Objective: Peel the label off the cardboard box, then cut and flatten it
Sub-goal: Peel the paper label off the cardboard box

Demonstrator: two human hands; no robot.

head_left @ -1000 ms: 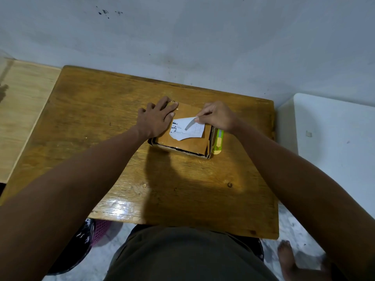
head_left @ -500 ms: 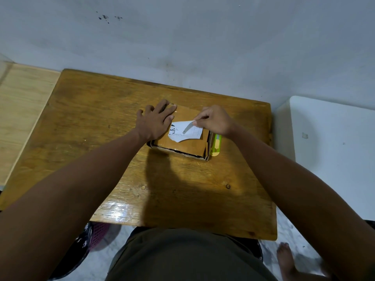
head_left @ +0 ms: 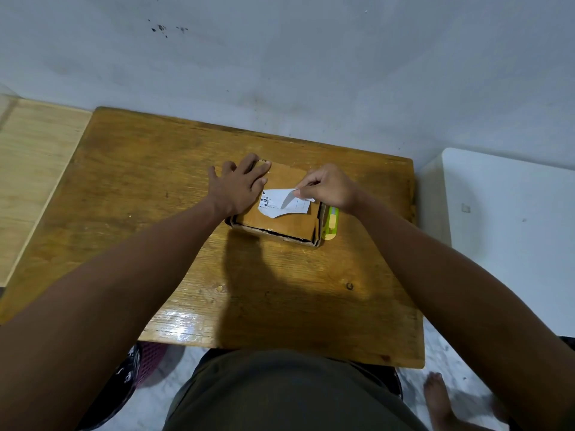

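A flat brown cardboard box (head_left: 280, 220) lies on the wooden table (head_left: 155, 188), toward its far side. On the box top is a white printed label (head_left: 273, 203), partly lifted, with its upper right corner curled back. My left hand (head_left: 238, 186) lies flat with spread fingers on the box's left part, pressing it down. My right hand (head_left: 329, 186) pinches the curled corner of the label between thumb and fingertips. A green and yellow utility knife (head_left: 330, 223) lies on the table against the box's right side.
A pale wooden surface (head_left: 34, 169) adjoins the table on the left and a white surface (head_left: 510, 219) stands on the right. A grey wall runs behind. Below the near edge are my lap, a bare foot (head_left: 438, 396) and a dark bag (head_left: 124, 377).
My right hand has drawn the label's corner further back toward the left, so more of the label is curled up off the box. The left hand stays pressed on the box.
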